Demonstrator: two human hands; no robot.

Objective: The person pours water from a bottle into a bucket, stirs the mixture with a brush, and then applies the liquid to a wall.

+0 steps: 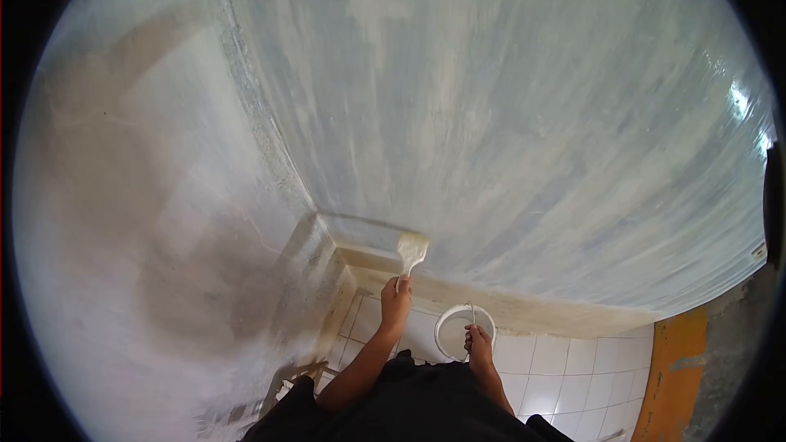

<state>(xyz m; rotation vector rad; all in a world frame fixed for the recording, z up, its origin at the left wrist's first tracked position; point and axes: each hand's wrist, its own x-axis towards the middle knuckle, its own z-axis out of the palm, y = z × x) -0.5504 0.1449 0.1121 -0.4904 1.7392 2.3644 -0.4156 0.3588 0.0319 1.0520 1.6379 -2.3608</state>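
Note:
A pale, wide paint brush (413, 249) points upward, its bristles at the lower part of the streaky grey-blue wall (491, 115). My left hand (396, 298) is closed round the brush's handle. To the right, my right hand (477, 342) is closed on the thin handle of a white bucket (440, 336). The bucket hangs or stands above the tiles; which of the two I cannot tell. Whitish matter shows inside it, partly hidden by my right hand.
A second wall (164, 196) with patchy paint meets the first at a corner on the left. White floor tiles (550, 354) lie below. At the lower right is an orange strip (671, 372). Some object (286, 378) stands at the lower left, partly hidden.

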